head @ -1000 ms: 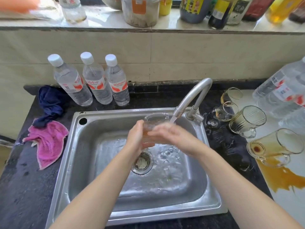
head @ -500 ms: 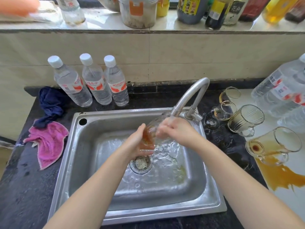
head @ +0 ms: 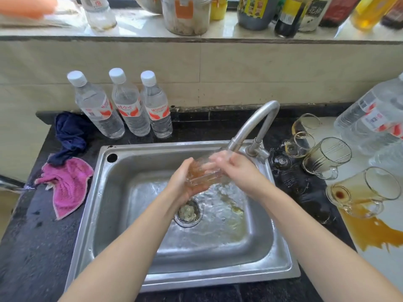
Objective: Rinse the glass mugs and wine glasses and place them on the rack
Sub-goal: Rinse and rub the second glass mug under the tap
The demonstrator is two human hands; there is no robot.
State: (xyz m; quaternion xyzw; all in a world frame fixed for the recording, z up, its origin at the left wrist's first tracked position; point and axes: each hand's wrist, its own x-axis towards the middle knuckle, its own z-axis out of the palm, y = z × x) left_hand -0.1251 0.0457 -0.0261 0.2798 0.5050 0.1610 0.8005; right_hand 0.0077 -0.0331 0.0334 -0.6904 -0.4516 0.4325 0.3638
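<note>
A glass mug point(head: 201, 175) lies tilted on its side under the running faucet point(head: 253, 127), over the steel sink point(head: 104, 192). My left hand point(head: 182, 182) cups it from below and grips its base. My right hand point(head: 235, 168) is at the mug's mouth, with fingers reaching inside it. Brownish water runs down to the drain point(head: 188, 212). On the counter at the right lie two glass mugs point(head: 327, 158) point(head: 362, 190) on their sides, the nearer one in an orange spill point(head: 375, 234), and two wine glasses point(head: 299, 143) point(head: 305, 124) lie behind them.
Three water bottles point(head: 128, 105) stand behind the sink. A pink cloth point(head: 65, 186) and a dark blue cloth point(head: 69, 136) lie on the black counter at the left. Large bottles point(head: 375, 116) lie at the far right. Jars and sauce bottles line the sill point(head: 218, 38).
The mug has tipped from upright to lying on its side under the stream. My right hand moved from the mug's side to its mouth, and coloured water now spreads in the sink.
</note>
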